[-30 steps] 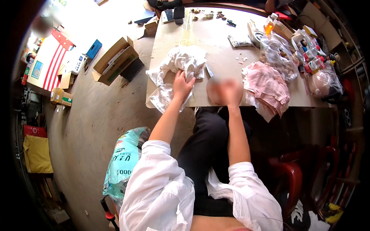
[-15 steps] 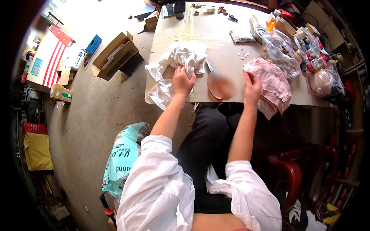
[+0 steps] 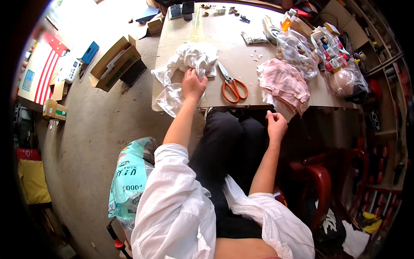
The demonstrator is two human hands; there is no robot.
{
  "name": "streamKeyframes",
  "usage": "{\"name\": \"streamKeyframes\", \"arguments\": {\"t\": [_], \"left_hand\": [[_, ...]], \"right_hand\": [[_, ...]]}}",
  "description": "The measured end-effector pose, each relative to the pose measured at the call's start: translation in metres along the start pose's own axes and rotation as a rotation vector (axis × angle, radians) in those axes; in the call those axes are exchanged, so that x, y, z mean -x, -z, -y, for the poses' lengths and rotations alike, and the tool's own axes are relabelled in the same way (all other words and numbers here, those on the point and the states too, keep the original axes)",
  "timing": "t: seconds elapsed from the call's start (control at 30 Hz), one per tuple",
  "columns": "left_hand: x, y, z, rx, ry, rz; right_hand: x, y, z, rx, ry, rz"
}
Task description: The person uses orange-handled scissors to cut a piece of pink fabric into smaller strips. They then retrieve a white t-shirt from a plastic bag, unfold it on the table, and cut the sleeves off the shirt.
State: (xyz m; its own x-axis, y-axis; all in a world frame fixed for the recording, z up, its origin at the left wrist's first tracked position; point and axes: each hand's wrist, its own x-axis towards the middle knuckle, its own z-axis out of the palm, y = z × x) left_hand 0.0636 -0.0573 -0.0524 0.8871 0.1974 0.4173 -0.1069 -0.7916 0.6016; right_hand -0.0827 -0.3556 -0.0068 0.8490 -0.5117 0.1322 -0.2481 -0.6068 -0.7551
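A crumpled white cloth [image 3: 189, 55] lies at the front left of the light table [image 3: 233, 41], with my left hand [image 3: 193, 84] closed on its bunched fabric. Scissors with orange handles [image 3: 236, 91] rest flat to the right of it. A pile of pale pink cloth [image 3: 284, 82] lies farther right, partly draped over the front edge. My right hand [image 3: 277, 127] is below that edge, just under the pink pile, with thumb and fingers pinched together; what they hold, if anything, is too small to make out.
Clear bags [image 3: 295, 54], bottles [image 3: 334, 64] and small items crowd the table's right side. An open cardboard box [image 3: 110, 64] stands left of the table. A turquoise sack [image 3: 129, 181] sits by my left side. A red wooden chair [image 3: 319, 185] is at my right.
My right hand has left the scissors and moved right and down past the table edge, its fingers pinched. My left hand stays on the white cloth.
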Motion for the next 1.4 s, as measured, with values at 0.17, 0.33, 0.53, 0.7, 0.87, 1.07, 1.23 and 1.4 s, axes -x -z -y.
{"name": "streamKeyframes", "arguments": {"t": [0.17,0.33,0.53,0.7,0.87,1.07,1.23,1.4], "left_hand": [[0.003,0.008,0.005,0.050,0.010,0.123],[0.005,0.009,0.005,0.080,-0.017,0.106],[0.007,0.012,0.006,0.099,-0.057,0.030],[0.005,0.005,0.006,0.034,-0.070,0.019],[0.006,0.010,0.015,0.031,-0.048,0.047],[0.007,-0.002,0.005,0.020,-0.069,0.010],[0.006,0.006,0.011,0.021,-0.074,-0.012],[0.006,0.005,0.003,0.034,-0.069,-0.009]], "right_hand": [[0.021,-0.016,0.027,-0.234,-0.177,0.217],[0.031,-0.011,0.033,-0.105,0.264,-0.102],[0.063,0.070,0.155,-0.699,0.363,0.054],[0.111,0.130,0.225,-0.903,1.043,0.189],[0.147,0.133,0.241,-0.940,1.026,0.369],[0.153,0.136,0.263,-0.851,0.990,0.207],[0.140,0.110,0.264,-1.012,1.202,0.001],[0.127,0.114,0.258,-0.670,1.178,0.330]]}}
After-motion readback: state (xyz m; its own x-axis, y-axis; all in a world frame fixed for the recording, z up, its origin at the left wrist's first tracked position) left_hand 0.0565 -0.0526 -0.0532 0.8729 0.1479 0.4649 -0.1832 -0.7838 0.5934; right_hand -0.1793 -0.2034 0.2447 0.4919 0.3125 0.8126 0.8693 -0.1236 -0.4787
